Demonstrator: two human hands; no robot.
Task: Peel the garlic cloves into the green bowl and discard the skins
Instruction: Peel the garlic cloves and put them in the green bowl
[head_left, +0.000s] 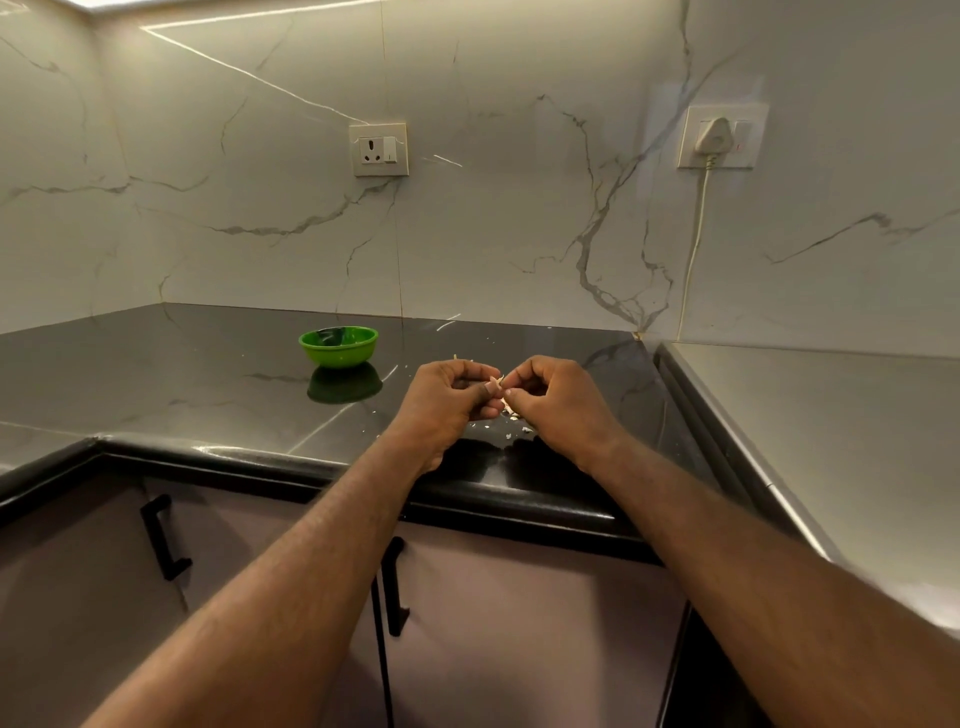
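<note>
Surroundings
- Counter: black, glossy, pale veins, set in a corner; rounded front edge.
- Wall: white marble with grey veins.
- Socket: on the wall above the bowl, nothing plugged in.
- Plug: white, seated in a second socket to the right; its cord hangs down toward the counter corner.
- Side surface: pale grey, adjoining the counter on the right.
- Cabinet doors: mauve, below the counter, with black handles.
- Nothing lies between the hands and the bowl.

Containers
- Bowl: green, upright on the counter, left of and behind the hands, well apart from them. Its inside reads dark; contents cannot be told.

Task items
- Clove: small, pale, held above the counter between the two hands.
- Skins: pale scraps scattered on the counter directly under and just behind the hands.

Hands
- Left hand: fingers curled, fingertips pinching the clove.
- Right hand: fingers curled, fingertips pinching the same clove from the other side.
</note>
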